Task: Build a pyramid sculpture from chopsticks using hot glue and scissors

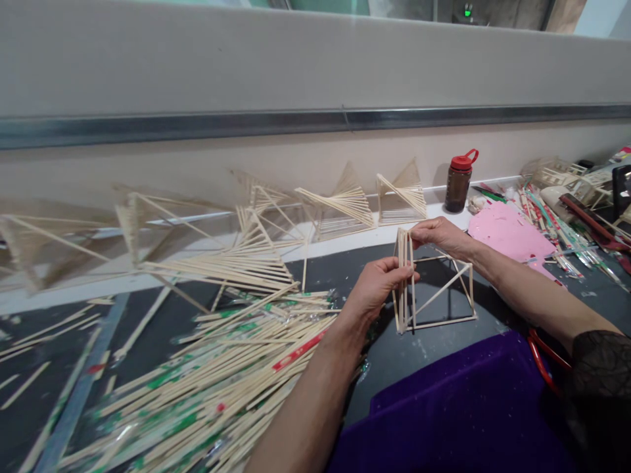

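Head view — stick frame [444,323], left fingers [390,264] mid-height, right fingers [422,228] near top

No lettering is showing legibly; a small green sign [468,10] is glowing at the far right, its marking too tiny to read

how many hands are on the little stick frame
2. The bare left hand pinches upright sticks partway up the small pale wooden-stick frame; the bare right hand is at its top corner. Some fingers are partly hidden.
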